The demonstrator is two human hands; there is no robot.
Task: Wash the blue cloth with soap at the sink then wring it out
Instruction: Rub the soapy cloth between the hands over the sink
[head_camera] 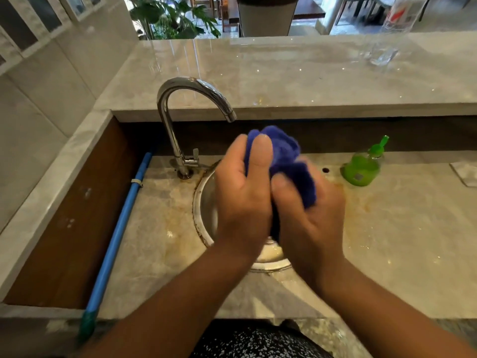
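Both hands grip the bunched deep-blue terry cloth (284, 151) over the round stainless-steel sink (200, 202). The left hand (242, 192) curls around the cloth's upper bundle, thumb pressed along it. The right hand (309, 215) clamps the lower fold at about 4 o'clock from the left.

The cloth sits high above the basin, and part of it hangs past the rim toward 3 o'clock. Anything squeezed from that part would likely land on the stained beige marble counter (400, 228) rather than in the sink. A loose lobe sticks up at 12 o'clock outside either grip. If the hands are wet or soapy, the bundle could slip and drop. The curved chrome faucet (191, 86), at 11 o'clock, shows no stream, so any soap left in the cloth would stay there. A wide elbow swing toward 3 o'clock could topple the bottle.

The translucent green plastic soap bottle (361, 169) stands at 3 o'clock, well apart from the hands, and looks partly filled with green liquid. The hands hide most of the sink basin, so its contents cannot be told. A clear drinking glass (382, 55) sits on the upper ledge at 1 o'clock, too blurred to judge.
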